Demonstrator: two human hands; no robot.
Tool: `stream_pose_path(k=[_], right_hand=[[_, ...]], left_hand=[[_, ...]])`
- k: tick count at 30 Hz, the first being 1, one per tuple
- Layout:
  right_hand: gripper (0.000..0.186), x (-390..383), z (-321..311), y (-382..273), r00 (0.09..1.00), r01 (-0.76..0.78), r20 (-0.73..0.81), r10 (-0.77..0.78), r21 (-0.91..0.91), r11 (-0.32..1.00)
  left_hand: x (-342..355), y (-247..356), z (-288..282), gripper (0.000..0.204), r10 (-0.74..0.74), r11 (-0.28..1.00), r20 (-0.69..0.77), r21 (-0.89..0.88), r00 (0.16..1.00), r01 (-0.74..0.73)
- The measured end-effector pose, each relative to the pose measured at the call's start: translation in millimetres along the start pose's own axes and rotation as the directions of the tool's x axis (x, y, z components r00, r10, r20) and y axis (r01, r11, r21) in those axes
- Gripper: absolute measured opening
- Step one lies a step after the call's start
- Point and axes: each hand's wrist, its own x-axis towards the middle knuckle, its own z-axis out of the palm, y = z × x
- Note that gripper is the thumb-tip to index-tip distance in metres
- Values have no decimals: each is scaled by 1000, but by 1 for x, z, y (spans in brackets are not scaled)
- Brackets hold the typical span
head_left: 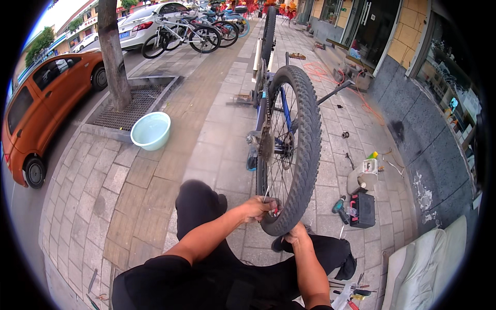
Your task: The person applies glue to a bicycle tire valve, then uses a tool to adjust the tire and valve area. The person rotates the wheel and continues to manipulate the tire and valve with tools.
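A paved sidewalk (217,139) runs between a street and a shop wall (418,129). At the far left stands an orange car (51,103), then a tree (112,57) rising from a grate (132,105), with a white car (137,28) and parked bikes (204,39) behind. A pale blue-green basin (161,143) sits at the grate's near corner.

In the middle, a blue bike (285,106) points its knobbly wheel (283,150) at the person, upright between the two knees. The left hand (260,207) is at the wheel's lower left side, fingers bent in by the rim; a small red piece (276,211) shows at the fingertips, but I cannot tell whether they pinch it or the rim. The right hand (296,233) is just below and right of the tyre's lowest part; its fingers are partly hidden there, so its grip cannot be told. The wheel thus lies between the hands, most of it above them.

Farther right, a drill (340,206) lies beside a black box (362,211), with a jug (361,178) just beyond. Loose tools (356,292) lie near the lower edge, left of a pale cushion (423,268).
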Motion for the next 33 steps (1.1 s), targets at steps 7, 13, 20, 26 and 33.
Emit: stream_pose_path(k=[7,13,20,26,33], right_hand=[[28,21,-20,14,1000,16,15,-16,-25,1000],[28,34,-33,15,995,-49,89,48,16,999],[20,57,-16,12,947,311,-58,-317,-88,946],[27,85,-34,13,855,173,-380,-352,-431,885],[23,55,-44,14,903,15,-405,-142,-300,954]], left_hand=[[-4,2,16,23,178,937,-225,336,958,-95],[2,0,4,32,212,914,-111,375,971,-157],[-20,12,9,42,211,955,-446,285,870,-85],[-37,34,-54,23,187,977,-680,206,709,-60],[-36,117,-106,26,527,848,-657,366,539,-384]])
